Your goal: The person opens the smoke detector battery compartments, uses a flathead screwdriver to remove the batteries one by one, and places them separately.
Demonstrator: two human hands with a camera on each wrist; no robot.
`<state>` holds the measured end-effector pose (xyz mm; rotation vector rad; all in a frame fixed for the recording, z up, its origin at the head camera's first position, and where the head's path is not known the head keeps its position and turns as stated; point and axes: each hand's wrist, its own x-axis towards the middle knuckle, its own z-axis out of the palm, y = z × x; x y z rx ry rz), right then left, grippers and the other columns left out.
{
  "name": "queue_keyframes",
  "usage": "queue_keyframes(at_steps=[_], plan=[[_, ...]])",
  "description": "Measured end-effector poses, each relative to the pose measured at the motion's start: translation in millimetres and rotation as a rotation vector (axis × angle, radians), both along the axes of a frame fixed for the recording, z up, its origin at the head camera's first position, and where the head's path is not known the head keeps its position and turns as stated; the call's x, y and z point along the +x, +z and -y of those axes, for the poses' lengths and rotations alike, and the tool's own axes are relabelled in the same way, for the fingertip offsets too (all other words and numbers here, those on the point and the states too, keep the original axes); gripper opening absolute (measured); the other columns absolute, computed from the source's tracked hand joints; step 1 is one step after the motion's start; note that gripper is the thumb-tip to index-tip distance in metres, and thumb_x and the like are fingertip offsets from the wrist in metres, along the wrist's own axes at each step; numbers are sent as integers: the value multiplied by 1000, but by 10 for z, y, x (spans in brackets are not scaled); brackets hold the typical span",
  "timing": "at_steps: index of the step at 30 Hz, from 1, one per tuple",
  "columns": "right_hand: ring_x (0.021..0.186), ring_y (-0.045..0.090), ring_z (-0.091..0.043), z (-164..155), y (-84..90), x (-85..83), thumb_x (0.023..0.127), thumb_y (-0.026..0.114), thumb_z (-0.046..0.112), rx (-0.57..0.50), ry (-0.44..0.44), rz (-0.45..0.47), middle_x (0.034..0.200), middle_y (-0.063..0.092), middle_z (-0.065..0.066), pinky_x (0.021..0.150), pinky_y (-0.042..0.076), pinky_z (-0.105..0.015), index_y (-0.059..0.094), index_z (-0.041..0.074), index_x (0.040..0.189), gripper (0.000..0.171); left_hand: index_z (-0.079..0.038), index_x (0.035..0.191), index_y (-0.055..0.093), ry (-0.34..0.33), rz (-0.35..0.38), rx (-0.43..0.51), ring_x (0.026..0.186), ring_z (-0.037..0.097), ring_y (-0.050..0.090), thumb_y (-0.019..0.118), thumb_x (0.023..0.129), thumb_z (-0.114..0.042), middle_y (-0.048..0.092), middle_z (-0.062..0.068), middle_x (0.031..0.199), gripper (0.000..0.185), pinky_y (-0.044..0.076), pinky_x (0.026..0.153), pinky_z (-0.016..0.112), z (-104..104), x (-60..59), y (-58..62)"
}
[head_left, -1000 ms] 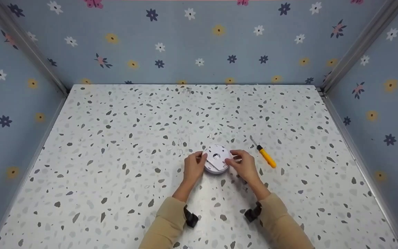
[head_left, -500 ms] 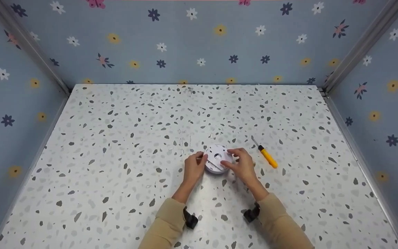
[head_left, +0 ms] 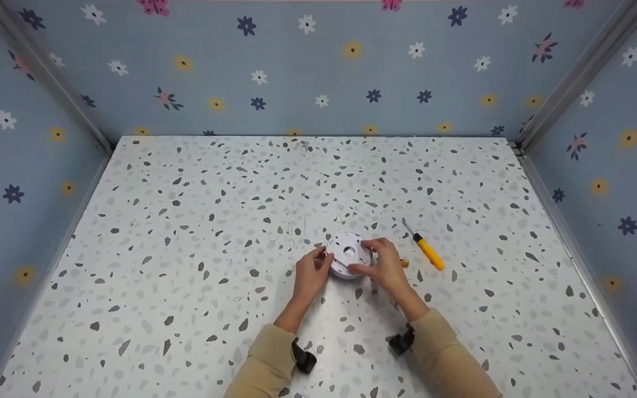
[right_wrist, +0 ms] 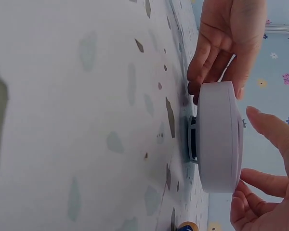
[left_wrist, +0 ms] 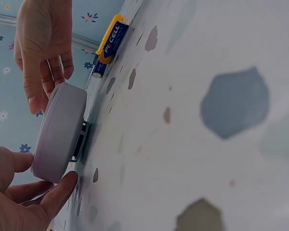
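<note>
From my station I see the round white plastic disc-shaped device [head_left: 348, 255] lying near the middle of the speckled terrazzo-pattern tabletop [head_left: 186, 232], a little toward the person's side, with a hand on either flank; the left hand [head_left: 311, 273] has thumb and fingers curled against the disc's left rim, gripping it, which I judge keeps it from sliding or turning; the right hand [head_left: 385, 266] reaches over the right rim with fingertips on the top face and thumb at the near edge, pinching it so the two hands brace each other; the left wrist view shows the disc [left_wrist: 62, 132] as a thick, smooth puck standing slightly off the table on a dark fitting beneath it, and the right wrist view [right_wrist: 220, 137] shows the same gap; its upward face carries a central hole and what may be a slot or a hatch, though the head view is too small to be sure; a yellow-and-blue cylindrical battery [left_wrist: 111, 43] lies just beyond the right hand, and a yellow-handled screwdriver [head_left: 423, 246] rests near it on the right, apart from both hands.
</note>
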<state>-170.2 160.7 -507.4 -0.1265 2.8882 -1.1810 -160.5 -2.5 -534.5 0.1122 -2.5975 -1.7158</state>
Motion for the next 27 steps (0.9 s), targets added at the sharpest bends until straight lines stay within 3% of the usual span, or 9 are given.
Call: queue_keyframes(at_steps=[9, 14, 23, 27], plan=[[99, 45, -24, 24, 8, -5, 60, 81, 24, 48, -12, 54, 109, 49, -13, 87, 40, -36, 57, 3, 114, 62, 4, 122, 48, 3, 62, 19, 84, 19, 59, 57, 87, -20, 60, 14, 101, 43, 48, 76, 31, -11, 89, -13], [95, 46, -23, 25, -2, -7, 60, 81, 24, 52, -13, 48, 106, 50, -13, 83, 41, -35, 58, 1, 113, 63, 7, 123, 45, -9, 62, 27, 85, 20, 60, 57, 87, -19, 59, 16, 104, 46, 49, 75, 31, -36, 139, -19], [90, 50, -23, -27, -18, -4, 60, 80, 20, -36, -17, -1, 100, 54, -13, 79, 44, -34, 59, -3, 110, 59, 12, 121, 44, -10, 14, 81, 78, 20, 61, 58, 86, -16, 59, 20, 101, 47, 51, 62, 24, -54, 172, -36], [89, 51, -23, -63, -8, -22, 60, 80, 20, -54, -35, -26, 98, 55, -12, 76, 44, -33, 59, -3, 108, 57, 12, 121, 44, -2, 31, 96, 79, 20, 61, 58, 86, -14, 59, 20, 101, 45, 51, 61, 21, -56, 153, -29]])
